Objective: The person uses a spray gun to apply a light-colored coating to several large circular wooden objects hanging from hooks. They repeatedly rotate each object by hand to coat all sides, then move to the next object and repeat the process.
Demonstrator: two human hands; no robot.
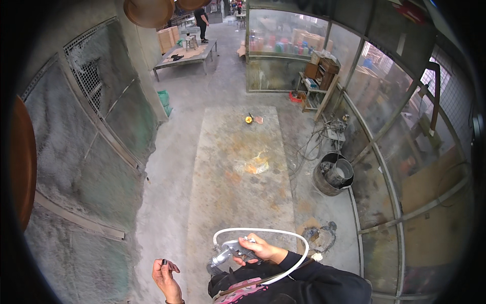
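Stretching ahead, a stained floor panel lies beyond the looping white hose. The metal spray gun sits clamped in the right hand; the left hand, well apart, curls, whether around anything I cannot tell.

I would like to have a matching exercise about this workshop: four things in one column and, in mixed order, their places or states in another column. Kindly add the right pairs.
Column 1
1. silver metal spray gun
2. thin white flexible hose
3. dark round tub
4. small round yellow object

Column 2
A. near the far end of the large, stained, rectangular floor panel
B. in the grip of the right hand
C. to the right of the floor panel, with a smaller grey container inside
D. bent in a wide loop

Right pairs: 1-B; 2-D; 3-C; 4-A
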